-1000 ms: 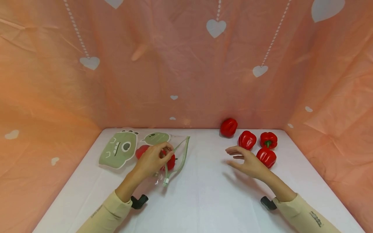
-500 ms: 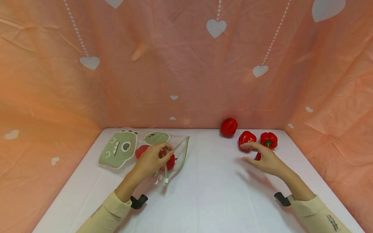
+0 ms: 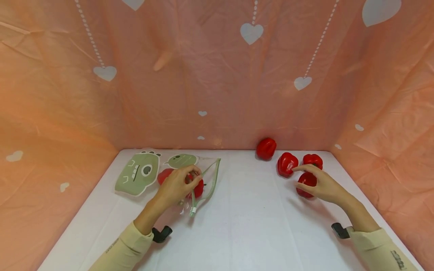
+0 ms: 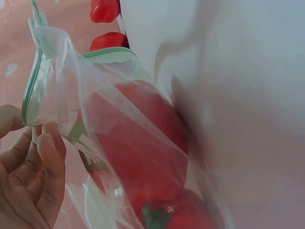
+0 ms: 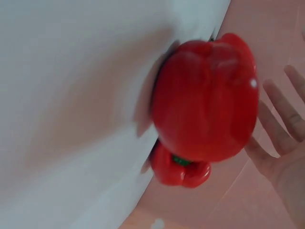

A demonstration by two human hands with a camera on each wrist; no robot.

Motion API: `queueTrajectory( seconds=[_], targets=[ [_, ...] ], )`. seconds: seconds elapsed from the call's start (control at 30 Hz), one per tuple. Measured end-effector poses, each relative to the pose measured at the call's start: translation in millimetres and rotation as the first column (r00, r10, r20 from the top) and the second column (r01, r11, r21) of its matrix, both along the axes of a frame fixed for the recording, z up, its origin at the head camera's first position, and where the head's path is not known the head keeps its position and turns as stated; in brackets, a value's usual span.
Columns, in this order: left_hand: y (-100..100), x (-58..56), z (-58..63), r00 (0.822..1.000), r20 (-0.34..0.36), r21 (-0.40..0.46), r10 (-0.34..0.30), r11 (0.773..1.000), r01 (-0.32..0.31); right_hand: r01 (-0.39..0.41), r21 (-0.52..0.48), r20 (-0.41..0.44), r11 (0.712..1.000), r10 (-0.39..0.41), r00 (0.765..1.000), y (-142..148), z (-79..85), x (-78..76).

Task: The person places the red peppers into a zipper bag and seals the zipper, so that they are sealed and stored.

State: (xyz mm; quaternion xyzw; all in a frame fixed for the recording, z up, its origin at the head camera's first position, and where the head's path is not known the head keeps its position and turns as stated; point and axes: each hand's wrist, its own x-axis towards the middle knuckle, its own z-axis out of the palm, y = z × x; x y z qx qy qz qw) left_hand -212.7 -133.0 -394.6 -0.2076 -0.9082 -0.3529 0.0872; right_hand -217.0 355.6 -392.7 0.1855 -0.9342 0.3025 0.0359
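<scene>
A clear zip bag (image 3: 137, 175) with green monster prints and a green zip edge lies at the left of the table. Red bell peppers (image 4: 138, 143) show through its film in the left wrist view. At the bag's mouth, my left hand (image 3: 178, 184) pinches the edge between thumb and fingers. My right hand (image 3: 323, 186) reaches over the nearest loose bell pepper (image 3: 306, 184), thumb and fingers spread around it. In the right wrist view, the straight fingers (image 5: 281, 109) stand beside this pepper; whether they touch it I cannot tell.
Three more red bell peppers stand at the back right: one (image 3: 266, 148) by the back wall, one (image 3: 287, 164) in the middle, one (image 3: 312, 160) partly behind my right hand. Orange cloth (image 3: 223, 75) with white hearts encloses the white table (image 3: 244, 222).
My right hand has moved right, from left of the loose peppers to the nearest one. My left hand and the bag have stayed where they were.
</scene>
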Motion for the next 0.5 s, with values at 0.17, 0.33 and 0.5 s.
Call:
queueTrajectory(
  seconds=[0.17, 0.33, 0.5],
  targets=[
    [0.1, 0.7, 1.9, 1.000, 0.003, -0.003, 0.005, 1.000, -0.005, -0.012, 0.009, -0.008, 1.000, 0.012, 1.000, 9.3, -4.2, -3.2],
    [0.7, 1.5, 2.3, 1.000, 0.008, 0.003, 0.004, 1.000, -0.004, 0.012, 0.005, 0.053, 1.000, -0.012, 0.999, 17.3, -8.2, -3.4],
    [0.6, 1.7, 1.0, 1.000, 0.000, 0.002, 0.004, 1.000, -0.004, 0.050, 0.012, 0.114, 0.999, -0.051, 0.992, 23.7, -12.6, -5.3]
  ],
)
